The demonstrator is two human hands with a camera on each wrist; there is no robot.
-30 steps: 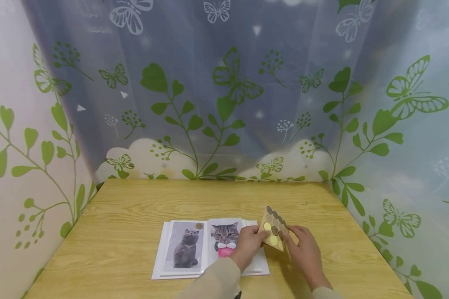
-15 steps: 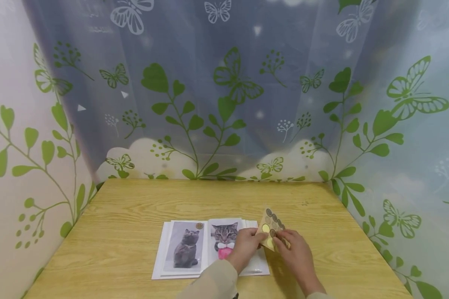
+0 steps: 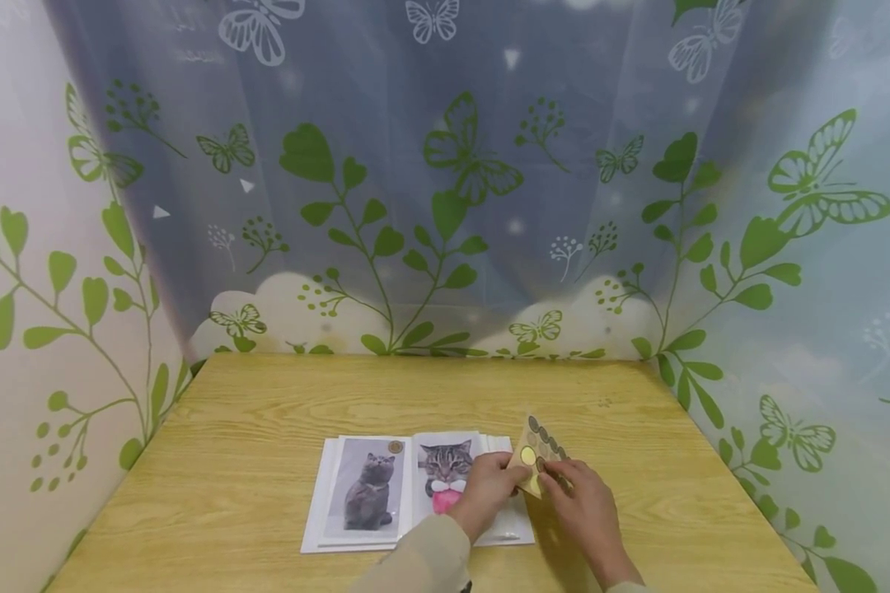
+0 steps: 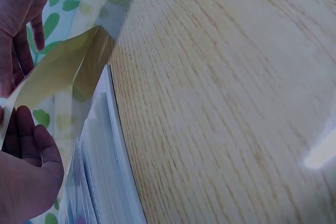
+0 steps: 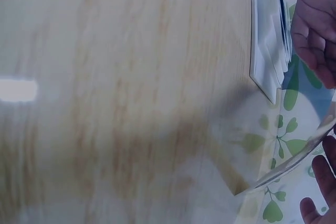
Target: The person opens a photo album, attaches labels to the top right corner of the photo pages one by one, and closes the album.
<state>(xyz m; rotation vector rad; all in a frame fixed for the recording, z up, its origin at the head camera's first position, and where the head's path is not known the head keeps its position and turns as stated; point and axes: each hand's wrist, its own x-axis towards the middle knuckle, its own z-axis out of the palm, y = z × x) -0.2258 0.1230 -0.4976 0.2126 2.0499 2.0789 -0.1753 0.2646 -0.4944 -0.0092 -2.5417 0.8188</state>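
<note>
A tan sheet of round stickers (image 3: 528, 455) is held tilted above the right side of an open photo album (image 3: 314, 531). My left hand (image 3: 487, 491) grips its lower left edge, thumb on the front. My right hand (image 3: 587, 504) pinches at a dark round sticker near the sheet's right edge; whether it has lifted is too small to tell. The sheet's blank back (image 4: 63, 66) bends between both hands in the left wrist view. In the right wrist view the sheet (image 5: 299, 156) shows edge-on, beside the right fingers (image 5: 324, 174).
The album lies on a wood-grain table (image 3: 252, 412). Its left page holds a grey cat photo (image 3: 371, 494) with a round sticker (image 3: 395, 447) in the corner. A tabby cat photo (image 3: 445, 461) is partly covered by the left arm. A patterned curtain (image 3: 386, 165) surrounds the table.
My right hand has shifted left and slightly down along the sheet, its fingertips closing on a sticker. The sheet has tilted a little; the left hand stays nearly in place.
</note>
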